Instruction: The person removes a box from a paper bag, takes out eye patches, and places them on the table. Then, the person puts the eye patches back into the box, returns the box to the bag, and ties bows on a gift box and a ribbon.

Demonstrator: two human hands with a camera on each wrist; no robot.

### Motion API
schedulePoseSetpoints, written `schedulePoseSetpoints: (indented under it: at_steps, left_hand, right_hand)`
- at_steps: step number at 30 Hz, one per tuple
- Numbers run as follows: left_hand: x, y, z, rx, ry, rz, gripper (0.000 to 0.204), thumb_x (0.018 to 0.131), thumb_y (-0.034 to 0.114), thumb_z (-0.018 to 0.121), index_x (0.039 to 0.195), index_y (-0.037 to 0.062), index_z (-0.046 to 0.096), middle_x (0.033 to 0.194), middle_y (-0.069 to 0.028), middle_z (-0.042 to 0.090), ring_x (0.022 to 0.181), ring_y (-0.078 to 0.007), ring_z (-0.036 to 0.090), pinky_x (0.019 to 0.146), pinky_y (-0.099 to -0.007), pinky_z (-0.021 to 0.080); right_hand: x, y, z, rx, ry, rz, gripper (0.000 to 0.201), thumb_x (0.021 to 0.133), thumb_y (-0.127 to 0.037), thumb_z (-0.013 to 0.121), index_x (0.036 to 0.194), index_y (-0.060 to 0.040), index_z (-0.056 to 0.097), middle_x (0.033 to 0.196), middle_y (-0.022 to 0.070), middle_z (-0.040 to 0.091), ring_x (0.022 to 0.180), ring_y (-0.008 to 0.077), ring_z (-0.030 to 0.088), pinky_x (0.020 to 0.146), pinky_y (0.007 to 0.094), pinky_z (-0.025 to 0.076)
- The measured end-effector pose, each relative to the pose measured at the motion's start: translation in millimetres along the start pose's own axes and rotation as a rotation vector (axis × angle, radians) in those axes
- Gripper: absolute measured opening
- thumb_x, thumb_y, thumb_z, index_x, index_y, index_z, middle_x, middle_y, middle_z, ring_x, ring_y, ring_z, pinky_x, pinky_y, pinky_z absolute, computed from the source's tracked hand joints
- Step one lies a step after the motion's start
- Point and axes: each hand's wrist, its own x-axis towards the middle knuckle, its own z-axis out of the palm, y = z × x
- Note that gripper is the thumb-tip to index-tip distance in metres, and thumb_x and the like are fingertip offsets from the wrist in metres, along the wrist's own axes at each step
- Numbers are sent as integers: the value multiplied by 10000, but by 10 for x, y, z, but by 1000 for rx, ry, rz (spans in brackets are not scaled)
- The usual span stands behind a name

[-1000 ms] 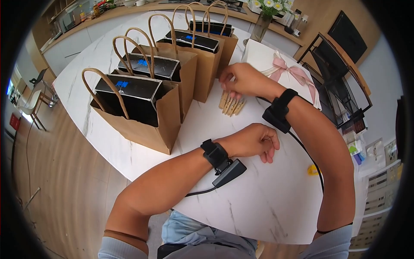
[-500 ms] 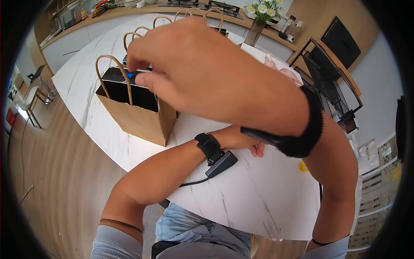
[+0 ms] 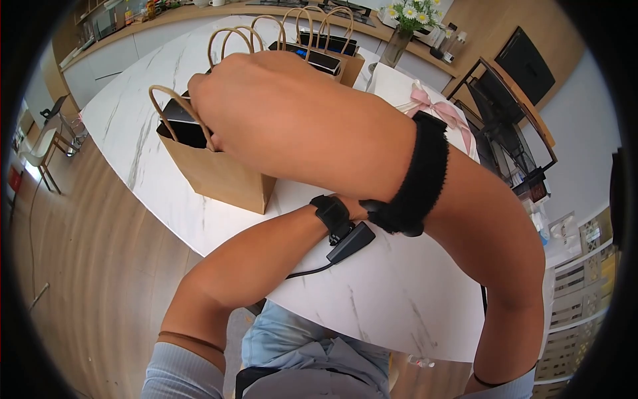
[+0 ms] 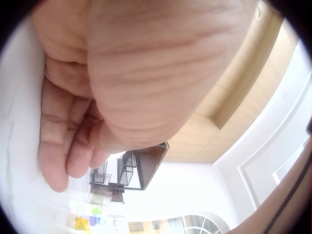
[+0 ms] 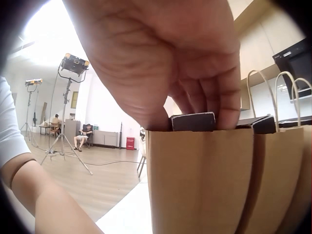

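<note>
My right hand (image 3: 201,123) reaches across to the nearest brown paper bag (image 3: 219,176) on the white marble table (image 3: 399,299). In the right wrist view the right hand (image 5: 195,127) has thumb and fingers curled down at the bag's mouth, pinching the top end of a black box (image 5: 192,122) that stands inside the bag (image 5: 200,185). My left hand (image 4: 73,146) rests on the table with fingers loosely curled and nothing in them. In the head view the right forearm hides it; only its wrist strap (image 3: 330,214) shows.
More brown bags (image 3: 345,63) with black boxes stand in a row behind the nearest one. A white gift box (image 3: 399,93) with a pink ribbon (image 3: 442,110) and a vase of daisies (image 3: 402,33) sit at the far right. A black rack (image 3: 512,133) stands beyond the table edge.
My right hand left the wooden clothespins at the table's middle, swung left and came down onto the mouth of the nearest bag. The left hand stayed resting on the table.
</note>
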Motion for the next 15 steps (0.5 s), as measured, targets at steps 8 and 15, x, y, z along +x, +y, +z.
schedulePoseSetpoints:
  at_steps: [8, 15]
  left_hand:
    - [92, -166, -2, -51, 1, 9, 165, 980, 46, 520, 950, -36, 660, 827, -124, 697, 747, -179, 705, 696, -297, 586]
    - [-40, 187, 66, -26, 84, -59, 131, 962, -7, 490, 938, -43, 614, 808, -128, 659, 786, -200, 717, 696, -300, 588]
  right_hand:
    - [91, 94, 39, 243, -53, 92, 164, 776, -75, 634, 884, -17, 744, 883, 223, 714, 819, 380, 712, 737, 440, 575]
    - [120, 185, -230, 127, 89, 95, 201, 783, -133, 655, 870, 29, 736, 844, 245, 700, 829, 407, 702, 750, 449, 569]
